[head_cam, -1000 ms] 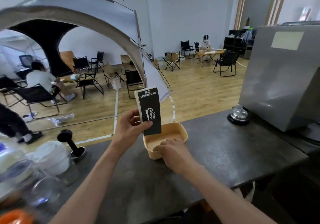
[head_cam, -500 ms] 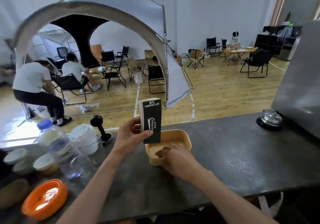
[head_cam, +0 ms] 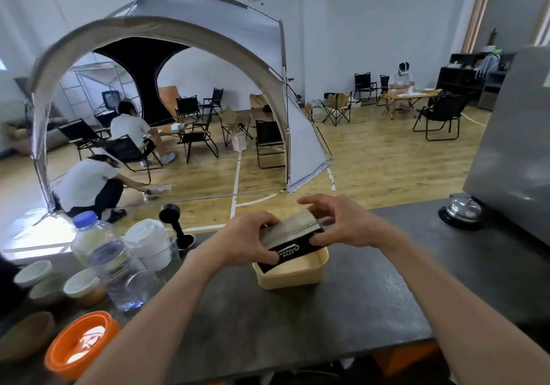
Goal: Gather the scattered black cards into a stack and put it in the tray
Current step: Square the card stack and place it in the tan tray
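Observation:
A thick stack of black cards (head_cam: 293,237) with white lettering lies tilted over the beige tray (head_cam: 293,277), its lower end down inside the tray. My left hand (head_cam: 248,240) grips the stack's left end, fingers curled round it. My right hand (head_cam: 342,222) holds the right end, thumb below and fingers arched over the top edge. The tray stands on the dark counter (head_cam: 297,325), a little beyond its middle.
Left of the tray stand a clear water bottle (head_cam: 102,258), a white lidded cup (head_cam: 150,246), a black stamp-like handle (head_cam: 174,225), small bowls (head_cam: 32,273) and an orange lid (head_cam: 79,344). A desk bell (head_cam: 461,210) and a grey box (head_cam: 515,146) are at the right.
The stack was upright in my left hand above the tray; now it is tipped down into the tray. My right hand left the tray rim and took the stack's right end.

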